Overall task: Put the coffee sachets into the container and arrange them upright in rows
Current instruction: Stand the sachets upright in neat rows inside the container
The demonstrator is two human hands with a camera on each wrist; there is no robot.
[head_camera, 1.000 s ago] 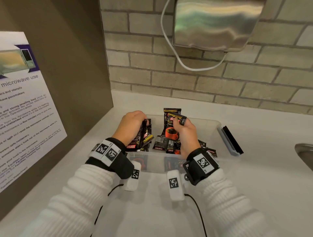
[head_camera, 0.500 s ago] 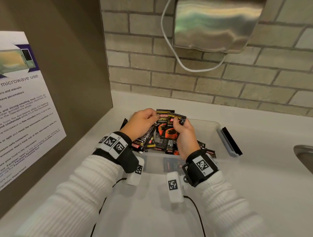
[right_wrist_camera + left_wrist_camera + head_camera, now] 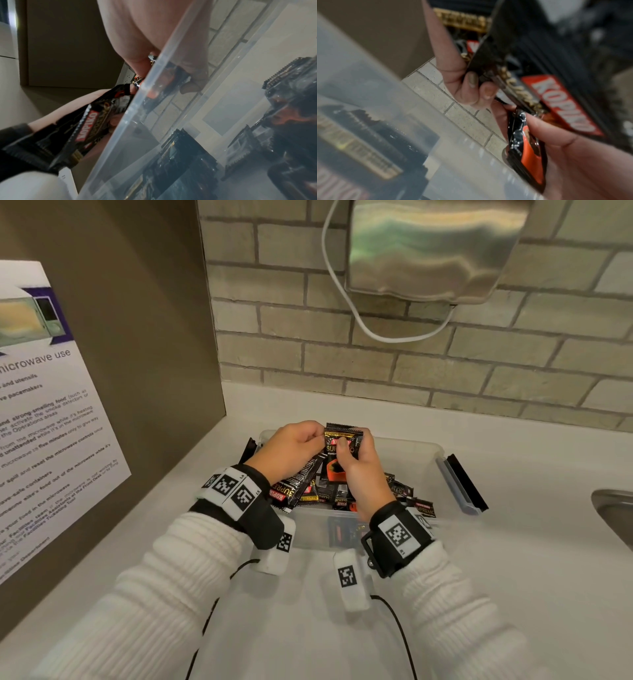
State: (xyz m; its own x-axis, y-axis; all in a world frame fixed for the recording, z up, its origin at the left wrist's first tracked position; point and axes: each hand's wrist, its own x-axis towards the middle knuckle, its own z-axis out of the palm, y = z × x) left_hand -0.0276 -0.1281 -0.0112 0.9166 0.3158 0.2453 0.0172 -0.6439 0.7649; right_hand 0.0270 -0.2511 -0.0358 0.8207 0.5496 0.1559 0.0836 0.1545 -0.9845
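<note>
Black-and-orange foil coffee sachets [image 3: 356, 494] lie jumbled flat in the clear plastic container [image 3: 424, 453] on the white counter [image 3: 513, 594]. Your right hand [image 3: 363, 470] pinches one upright sachet [image 3: 342, 440] above the heap — thumb on its front. Your left hand [image 3: 291, 450] grips a small bunch of sachets [image 3: 301, 481] and touches that sachet's edge.

We see both hands over a clear plastic container [image 3: 424, 453] on a white counter [image 3: 513, 594]. Our left hand [image 3: 291, 450] grips a sheaf of black coffee sachets [image 3: 301, 481] that slants down and left. Our right hand [image 3: 359, 470] holds one upright sachet [image 3: 342, 436], thumb on its face. Loose sachets [image 3: 400, 491] lie jumbled inside, perhaps flat. A dark-edged lid [image 3: 462, 484] rests to the right.
</note>
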